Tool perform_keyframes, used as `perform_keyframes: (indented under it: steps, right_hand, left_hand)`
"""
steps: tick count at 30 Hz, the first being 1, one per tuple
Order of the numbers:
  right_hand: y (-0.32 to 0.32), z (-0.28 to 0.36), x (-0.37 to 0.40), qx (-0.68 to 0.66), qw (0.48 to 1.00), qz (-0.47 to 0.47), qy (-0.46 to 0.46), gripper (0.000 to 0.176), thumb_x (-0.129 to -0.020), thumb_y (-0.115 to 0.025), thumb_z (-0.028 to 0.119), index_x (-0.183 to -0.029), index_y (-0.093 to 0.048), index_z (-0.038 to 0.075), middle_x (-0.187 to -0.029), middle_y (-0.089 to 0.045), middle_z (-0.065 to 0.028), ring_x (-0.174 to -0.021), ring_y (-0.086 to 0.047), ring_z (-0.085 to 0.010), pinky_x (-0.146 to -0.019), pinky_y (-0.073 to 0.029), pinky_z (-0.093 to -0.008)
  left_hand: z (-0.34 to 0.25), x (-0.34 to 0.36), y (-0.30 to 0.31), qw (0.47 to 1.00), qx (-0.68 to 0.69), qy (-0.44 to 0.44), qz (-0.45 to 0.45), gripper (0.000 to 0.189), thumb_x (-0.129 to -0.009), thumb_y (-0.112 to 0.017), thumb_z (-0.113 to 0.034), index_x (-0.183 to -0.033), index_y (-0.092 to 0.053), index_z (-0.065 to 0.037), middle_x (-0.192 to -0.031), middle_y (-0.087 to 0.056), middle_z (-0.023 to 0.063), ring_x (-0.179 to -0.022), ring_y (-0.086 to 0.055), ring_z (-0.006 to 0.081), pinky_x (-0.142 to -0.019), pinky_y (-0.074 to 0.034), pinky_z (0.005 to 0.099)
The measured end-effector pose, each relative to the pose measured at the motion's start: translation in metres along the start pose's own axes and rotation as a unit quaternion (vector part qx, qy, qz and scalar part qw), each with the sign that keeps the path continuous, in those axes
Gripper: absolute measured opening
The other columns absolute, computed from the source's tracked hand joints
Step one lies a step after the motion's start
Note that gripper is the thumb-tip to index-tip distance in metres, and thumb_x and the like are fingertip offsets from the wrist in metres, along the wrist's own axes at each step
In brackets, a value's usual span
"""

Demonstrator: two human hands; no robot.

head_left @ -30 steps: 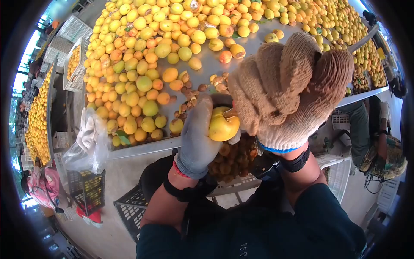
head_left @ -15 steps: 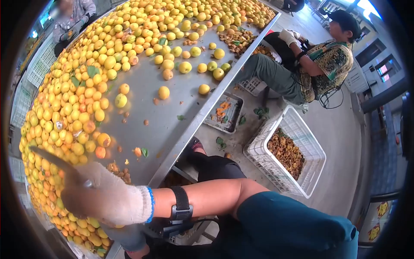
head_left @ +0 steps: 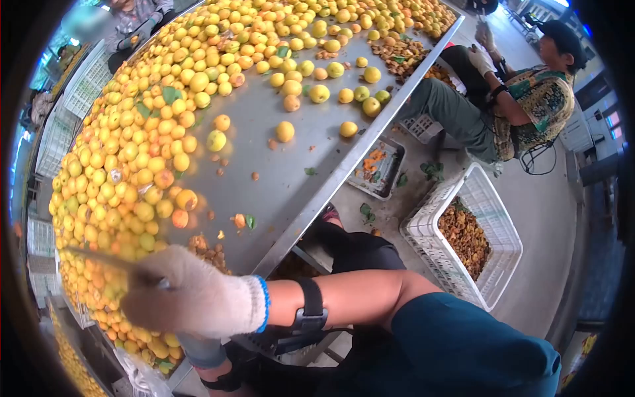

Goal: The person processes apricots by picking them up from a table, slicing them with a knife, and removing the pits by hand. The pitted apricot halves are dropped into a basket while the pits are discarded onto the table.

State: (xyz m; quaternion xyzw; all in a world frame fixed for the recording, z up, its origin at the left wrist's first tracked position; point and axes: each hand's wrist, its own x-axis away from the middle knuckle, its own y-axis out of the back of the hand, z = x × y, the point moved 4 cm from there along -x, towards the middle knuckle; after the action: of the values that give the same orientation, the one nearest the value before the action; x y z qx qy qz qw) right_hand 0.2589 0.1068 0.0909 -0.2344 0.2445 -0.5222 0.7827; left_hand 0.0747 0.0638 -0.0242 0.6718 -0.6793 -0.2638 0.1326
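Observation:
A white glove with a blue-edged cuff covers my right hand (head_left: 195, 291), closed around a knife (head_left: 102, 257) whose blade points left over the heaped yellow-orange fruit (head_left: 126, 159). Below it, my left hand (head_left: 202, 351) shows only a grey glove part and a strapped wrist; its fingers are hidden behind the right glove. Brown fruit pieces (head_left: 210, 251) lie on the metal table (head_left: 264, 178) just above my right glove.
The table's raised edge (head_left: 331, 188) runs diagonally. Right of it stand a white crate (head_left: 509, 264) of brown pieces and a tray (head_left: 395, 177) on the floor. A gloved co-worker (head_left: 536, 112) sits at the upper right, another person (head_left: 135, 26) at the upper left.
The whole view has shifted, moving the table and crate rightward in frame. My right hand still holds the knife. The right co-worker's hands have moved apart.

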Motion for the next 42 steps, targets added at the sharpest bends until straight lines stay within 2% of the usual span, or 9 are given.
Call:
perform_keyframes:
  steps: [3, 8, 11, 14, 20, 32, 35, 39, 42]
  right_hand:
    - [0.003, -0.008, -0.002, 0.009, 1.0, -0.024, 0.002, 0.025, -0.09, -0.072, 0.024, -0.084, -0.06, 0.002, -0.072, -0.06, 0.0029, -0.068, -0.054, -0.0056, -0.058, -0.044, -0.026]
    - [-0.008, -0.041, -0.005, -0.06, 0.998, -0.014, 0.015, 0.028, -0.092, -0.071, 0.017, -0.111, -0.055, 0.004, -0.105, -0.061, -0.0066, -0.098, -0.06, -0.0125, -0.082, -0.052, -0.0294]
    - [-0.011, -0.047, -0.004, -0.058, 0.998, -0.02, 0.014, 0.027, -0.092, -0.069, 0.02, -0.109, -0.054, 0.004, -0.101, -0.059, -0.0061, -0.094, -0.058, -0.0125, -0.079, -0.051, -0.0294]
    - [-0.013, -0.054, -0.008, -0.083, 0.996, -0.027, 0.021, 0.026, -0.093, -0.067, 0.023, -0.106, -0.054, 0.005, -0.098, -0.057, -0.0056, -0.091, -0.057, -0.0126, -0.076, -0.049, -0.0295]
    - [-0.017, -0.066, -0.012, -0.087, 0.995, -0.033, 0.022, 0.026, -0.094, -0.064, 0.029, -0.101, -0.053, 0.006, -0.091, -0.054, -0.0046, -0.083, -0.053, -0.0127, -0.07, -0.047, -0.0296]
    - [-0.016, -0.072, -0.018, -0.097, 0.994, -0.046, 0.023, 0.034, -0.097, -0.056, 0.041, -0.091, -0.051, 0.008, -0.078, -0.047, -0.0026, -0.069, -0.047, -0.013, -0.059, -0.042, -0.0298]
    - [-0.015, -0.071, -0.019, -0.11, 0.992, -0.052, 0.03, 0.037, -0.098, -0.054, 0.044, -0.088, -0.051, 0.008, -0.075, -0.045, -0.0021, -0.065, -0.045, -0.013, -0.056, -0.041, -0.0299]
    - [-0.014, -0.071, -0.022, -0.126, 0.989, -0.062, 0.041, 0.041, -0.099, -0.052, 0.048, -0.085, -0.05, 0.009, -0.07, -0.043, -0.0014, -0.061, -0.043, -0.0131, -0.052, -0.039, -0.03]
    - [-0.014, -0.07, -0.025, -0.136, 0.987, -0.065, 0.048, 0.045, -0.099, -0.05, 0.051, -0.083, -0.05, 0.009, -0.067, -0.041, -0.0009, -0.057, -0.041, -0.0132, -0.049, -0.038, -0.03]
  left_hand:
    - [-0.001, 0.003, 0.006, 0.999, 0.048, 0.007, 0.023, 0.076, -0.072, -0.088, -0.022, -0.136, -0.052, -0.002, -0.132, -0.06, 0.0145, -0.121, -0.06, 0.0241, -0.099, -0.049, 0.0389]
    - [0.004, 0.009, -0.002, 0.991, 0.132, 0.005, 0.034, 0.078, -0.07, -0.089, -0.02, -0.136, -0.052, -0.003, -0.133, -0.06, 0.014, -0.122, -0.059, 0.024, -0.1, -0.05, 0.0399]
    - [-0.034, -0.003, 0.002, 0.991, 0.106, -0.064, 0.06, 0.052, -0.08, -0.083, -0.02, -0.125, -0.062, -0.004, -0.125, -0.065, 0.0122, -0.106, -0.066, 0.0283, -0.093, -0.052, 0.0402]
    - [-0.033, -0.004, 0.007, 0.989, -0.042, -0.145, 0.008, 0.055, -0.074, -0.084, -0.018, -0.123, -0.063, -0.005, -0.122, -0.066, 0.014, -0.106, -0.064, 0.0337, -0.095, -0.05, 0.041]
    - [-0.005, -0.003, -0.006, 0.994, -0.038, -0.102, -0.019, 0.052, -0.084, -0.069, -0.002, -0.134, -0.054, -0.001, -0.128, -0.058, 0.0191, -0.116, -0.057, 0.0361, -0.101, -0.047, 0.0426]
    - [-0.006, -0.014, -0.008, 0.991, -0.055, -0.095, -0.073, 0.056, -0.083, -0.069, -0.005, -0.134, -0.049, 0.003, -0.123, -0.063, 0.0224, -0.112, -0.06, 0.0413, -0.098, -0.047, 0.0454]
    - [-0.013, -0.019, -0.008, 0.991, -0.026, -0.067, -0.109, 0.052, -0.076, -0.081, -0.015, -0.121, -0.059, 0.0, -0.111, -0.068, 0.018, -0.104, -0.065, 0.0367, -0.088, -0.052, 0.0398]
    - [-0.005, -0.023, -0.016, 0.991, 0.095, -0.018, -0.09, 0.05, -0.079, -0.078, -0.012, -0.123, -0.058, 0.001, -0.112, -0.069, 0.0141, -0.102, -0.068, 0.0251, -0.088, -0.051, 0.0346]
    - [-0.005, -0.025, -0.011, 0.997, 0.016, -0.033, -0.072, 0.051, -0.081, -0.076, -0.01, -0.127, -0.056, 0.001, -0.113, -0.069, 0.0121, -0.104, -0.065, 0.0206, -0.089, -0.051, 0.034]
